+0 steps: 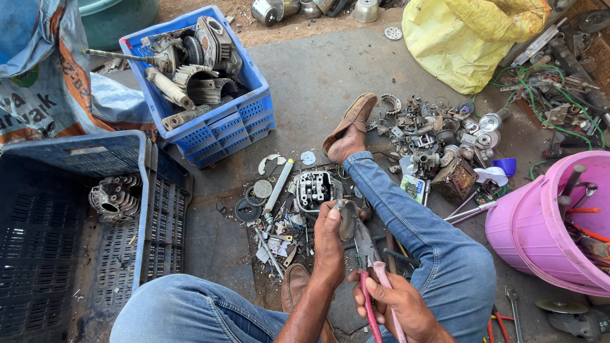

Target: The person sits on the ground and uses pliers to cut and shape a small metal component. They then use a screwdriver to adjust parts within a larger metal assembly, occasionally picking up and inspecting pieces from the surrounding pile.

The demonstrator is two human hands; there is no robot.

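Just below the cylinder head (313,189), our left hand (328,244) clasped a small metal part (347,215) while our right hand (397,306) squeezed pink-handled pliers (372,267) pointing up at it.

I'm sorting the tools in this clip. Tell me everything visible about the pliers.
The pliers have pink-red sleeved handles and dull grey metal jaws. The right hand grips the handles from below; the nose points up and away to a small grey metal part held in the left hand. They are held off the ground, above the person's lap.
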